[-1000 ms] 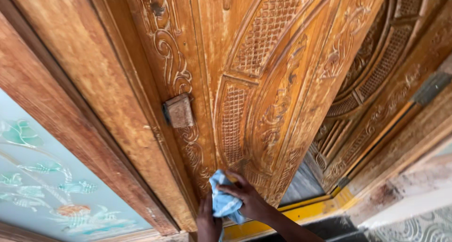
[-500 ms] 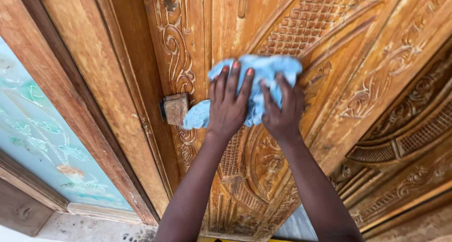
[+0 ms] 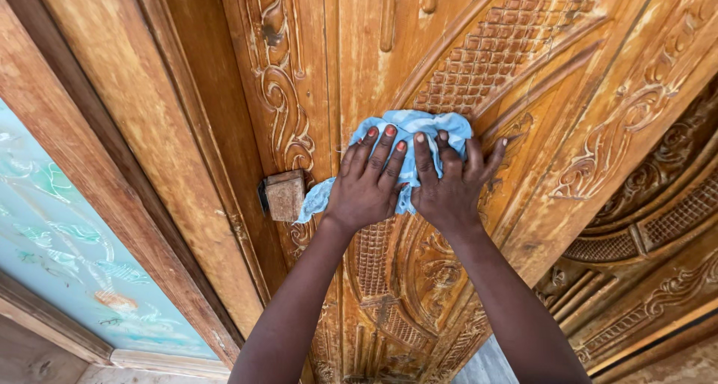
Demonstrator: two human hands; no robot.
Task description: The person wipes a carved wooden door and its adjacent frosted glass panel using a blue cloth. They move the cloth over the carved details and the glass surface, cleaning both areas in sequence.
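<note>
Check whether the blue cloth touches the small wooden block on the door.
Apart. The head view shows the cloth's lower tail ending just right of the block, with a strip of carved door between them.
</note>
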